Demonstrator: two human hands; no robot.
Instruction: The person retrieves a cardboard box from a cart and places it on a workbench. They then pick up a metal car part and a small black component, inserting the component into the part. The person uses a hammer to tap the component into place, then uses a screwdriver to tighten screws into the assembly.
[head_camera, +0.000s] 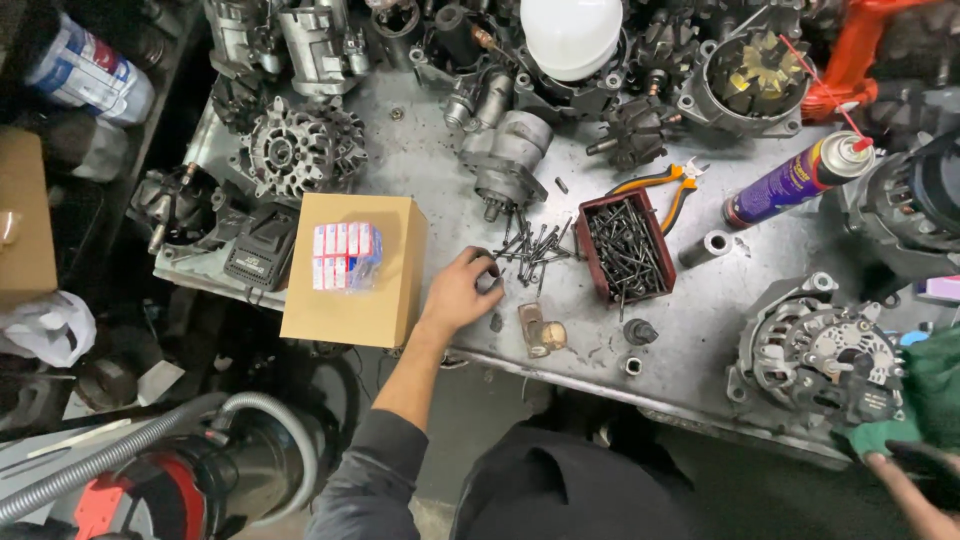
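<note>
Right hand (905, 480) at bottom edge, fingers gripping green rag (925, 400) beside alternator (825, 350). Left hand (458, 292) fingers pinch loose bolts (530, 245) on surface (420, 150), near red tray (627, 245).

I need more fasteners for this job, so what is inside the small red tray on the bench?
The red tray holds a heap of dark screws or bolts, some poking over its rim. More lie loose beside it, near the left hand. The tray's bottom is covered.
</note>
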